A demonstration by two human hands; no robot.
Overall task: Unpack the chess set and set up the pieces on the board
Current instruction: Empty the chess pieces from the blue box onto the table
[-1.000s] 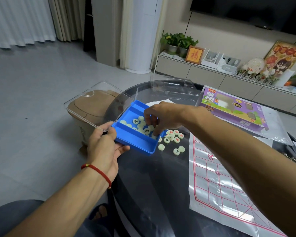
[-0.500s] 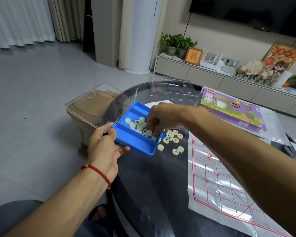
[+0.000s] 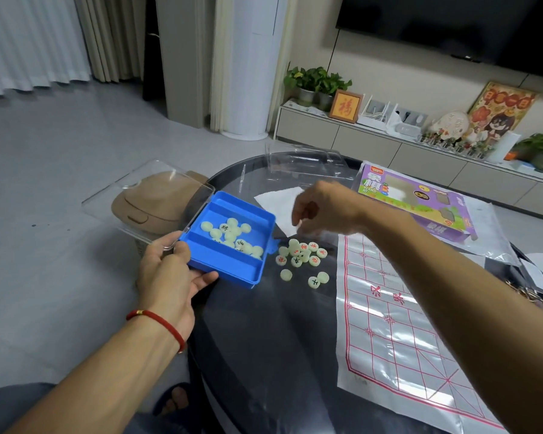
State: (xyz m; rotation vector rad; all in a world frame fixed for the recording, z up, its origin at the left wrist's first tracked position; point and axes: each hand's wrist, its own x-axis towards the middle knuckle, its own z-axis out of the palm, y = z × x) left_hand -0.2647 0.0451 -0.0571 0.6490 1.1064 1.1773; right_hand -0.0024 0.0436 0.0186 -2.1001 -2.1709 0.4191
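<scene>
Head view: the blue tray sits at mid-frame, tilted down toward the right, with about a dozen pale pieces left in its middle channel. A second heap of pieces lies on the dark desk just right of the tray, and the board, a printed sheet, lies further right, well apart from the tray and bare of pieces. The left hand grips the tray's near left corner, thumb on the rim. The right hand hangs above the heap with fingers curled; whether it pinches a piece I cannot tell, as the fingertips blur. To empty the tray well, tilt it gently and low over the desk so the round pieces slide out rather than bounce and roll off the edge. The clear lid stands open at left; the purple box lies at upper right.
</scene>
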